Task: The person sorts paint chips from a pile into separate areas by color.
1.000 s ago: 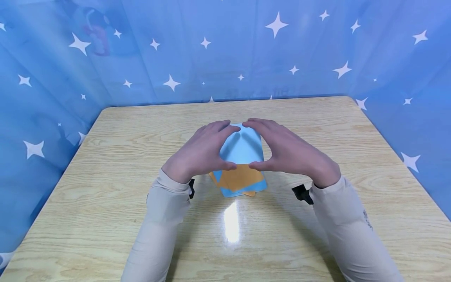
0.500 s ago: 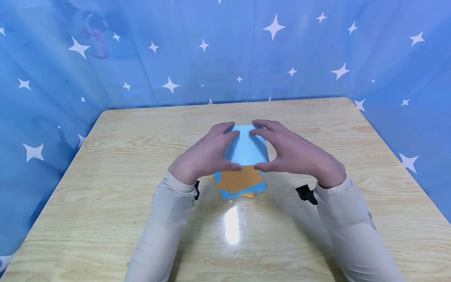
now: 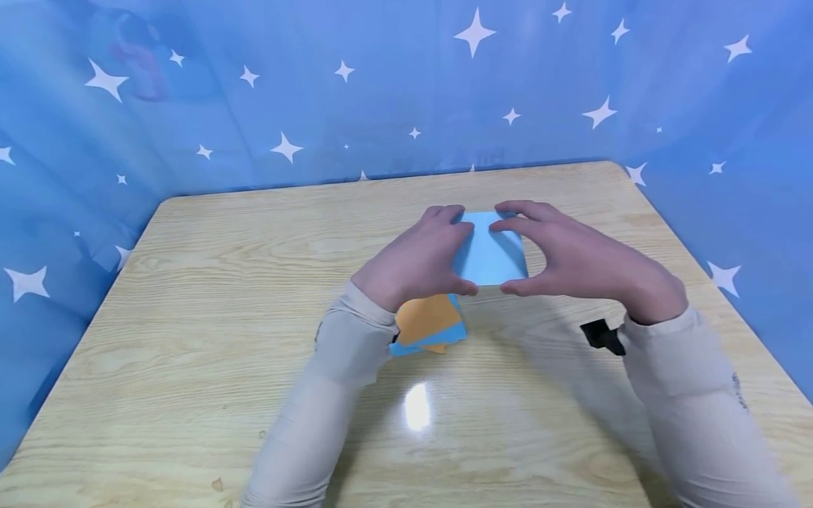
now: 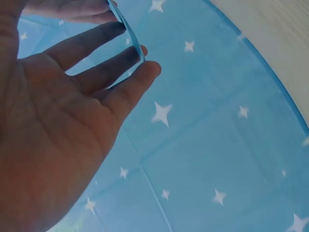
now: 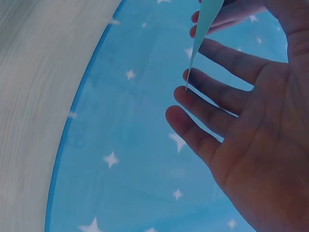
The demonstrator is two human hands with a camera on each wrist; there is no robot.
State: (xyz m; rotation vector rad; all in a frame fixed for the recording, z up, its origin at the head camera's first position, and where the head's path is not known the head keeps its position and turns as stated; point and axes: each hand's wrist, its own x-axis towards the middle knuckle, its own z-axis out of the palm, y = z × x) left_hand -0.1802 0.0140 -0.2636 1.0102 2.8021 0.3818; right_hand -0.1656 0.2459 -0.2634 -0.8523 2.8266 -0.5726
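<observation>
A light blue sheet of paper (image 3: pixel 490 250) is held up between my two hands, off the table. My left hand (image 3: pixel 422 257) grips its left side, thumb at the near edge and fingers toward the far edge. On the opposite side my right hand (image 3: pixel 578 261) holds it the same way. Seen almost edge-on in the left wrist view, the blue sheet (image 4: pixel 131 31) meets the left fingertips. The right wrist view shows the thin sheet (image 5: pixel 206 24) against the right fingers. Below and left of it lies a loose pile of orange and blue sheets (image 3: pixel 427 321), partly hidden by my left hand.
The pile lies on a pale wood-grain table (image 3: pixel 254 317) with rounded far corners. Behind and at both sides hangs a blue curtain (image 3: pixel 381 106) with white stars. A bright light reflection shows on the tabletop near the pile.
Both hands have carried the blue sheet to the right, away from above the pile, which now shows less behind the left wrist. The head view has shifted slightly.
</observation>
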